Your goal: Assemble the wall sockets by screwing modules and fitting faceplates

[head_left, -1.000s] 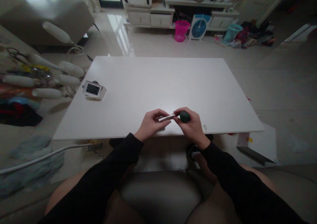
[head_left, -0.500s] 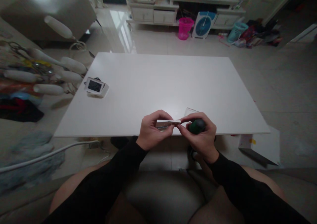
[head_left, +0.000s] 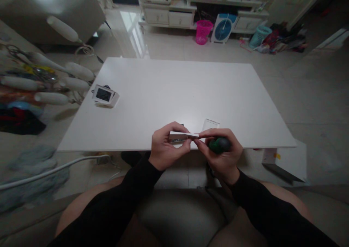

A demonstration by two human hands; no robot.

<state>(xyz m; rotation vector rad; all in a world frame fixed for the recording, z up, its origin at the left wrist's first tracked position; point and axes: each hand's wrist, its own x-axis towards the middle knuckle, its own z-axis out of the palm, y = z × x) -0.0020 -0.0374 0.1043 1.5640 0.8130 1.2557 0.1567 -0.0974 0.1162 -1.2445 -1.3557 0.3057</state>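
Between thumb and fingers, my left hand (head_left: 167,145) grips a thin, flat white piece (head_left: 178,135), seen nearly edge-on just above the table's near edge. Something metallic shows along its underside, too small to make out. My right hand (head_left: 224,150) is closed around a screwdriver (head_left: 218,145) with a green and black handle; its shaft is mostly hidden. The right thumb and forefinger pinch at the white piece's right end. Behind the right hand, a clear, shallow plastic cover (head_left: 210,124) lies on the white table (head_left: 174,90).
Toward the table's left edge sits a small white device (head_left: 103,94) with a dark screen. A white lamp with several arms (head_left: 79,70) stands close to that side. A white box-like object (head_left: 289,159) is on the floor at the right.
The screwdriver handle and my right hand have shifted slightly right and down. My left hand has moved a little left, still holding the white piece. More of the clear cover shows.
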